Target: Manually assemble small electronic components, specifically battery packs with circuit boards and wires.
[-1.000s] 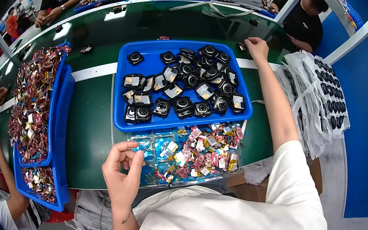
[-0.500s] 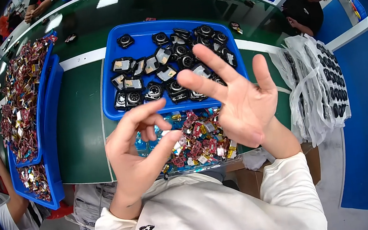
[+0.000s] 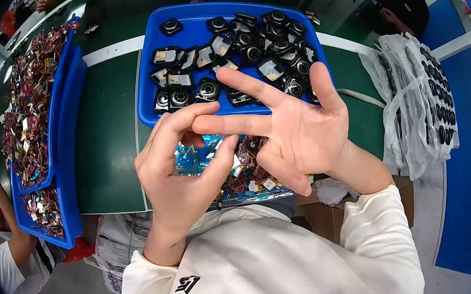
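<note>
1. Far left of the frame, two blue trays (image 3: 69,109) held red circuit boards (image 3: 33,102) in a dense heap; that pile looked like a large share left to handle.
2. Left of centre, the green worktop (image 3: 109,134) separated those trays from the middle ones.
3. At centre, the left hand (image 3: 181,163) was curled, thumb and forefinger apart, with no part visible between them; the right hand's middle finger reached in close to that forefinger, seemingly touching it.
4. Beneath, in the lower centre, a clear plastic tray (image 3: 187,160) carried small boards (image 3: 257,177), loose and partly hidden by the hands.
5. Above it, in the upper centre, a blue plastic tray (image 3: 191,31) held black watch cases (image 3: 207,89), some showing round backs, others pale rectangular faces. Boards and cases lay in separate trays, so I judged the work well short of finished; how many cases were done could not be told.
6. Right of centre, the right hand (image 3: 302,132) lay palm up, forefinger, middle finger and thumb spread, gripping nothing visible.
7. Farther right, a plastic-wrapped stack (image 3: 414,100) showed rows of dark round parts, seemingly untouched.
</note>
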Motion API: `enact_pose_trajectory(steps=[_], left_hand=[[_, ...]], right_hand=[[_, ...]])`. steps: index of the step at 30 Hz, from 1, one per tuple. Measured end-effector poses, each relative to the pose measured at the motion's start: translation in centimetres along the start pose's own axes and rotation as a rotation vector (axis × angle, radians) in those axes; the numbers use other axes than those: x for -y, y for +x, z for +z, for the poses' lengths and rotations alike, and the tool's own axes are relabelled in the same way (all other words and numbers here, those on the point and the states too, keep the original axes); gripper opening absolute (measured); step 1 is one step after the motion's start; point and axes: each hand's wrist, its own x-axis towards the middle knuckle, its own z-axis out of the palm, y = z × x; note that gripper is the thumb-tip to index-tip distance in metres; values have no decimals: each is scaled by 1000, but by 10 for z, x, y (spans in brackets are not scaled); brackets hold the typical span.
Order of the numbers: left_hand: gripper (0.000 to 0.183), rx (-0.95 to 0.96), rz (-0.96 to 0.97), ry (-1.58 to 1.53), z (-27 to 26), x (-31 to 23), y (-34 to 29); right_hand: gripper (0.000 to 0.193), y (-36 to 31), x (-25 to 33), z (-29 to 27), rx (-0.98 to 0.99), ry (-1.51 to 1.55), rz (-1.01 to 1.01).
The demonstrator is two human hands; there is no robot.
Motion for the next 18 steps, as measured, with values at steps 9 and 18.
enact_pose_trajectory(steps=[9, 18], left_hand=[[25, 147, -45, 318, -40, 12, -9], [16, 518, -118, 387, -54, 18, -33]], right_hand=[[47, -8, 9, -23, -167, -1251, -229], [24, -7, -10, -43, 23, -1840, -571]])
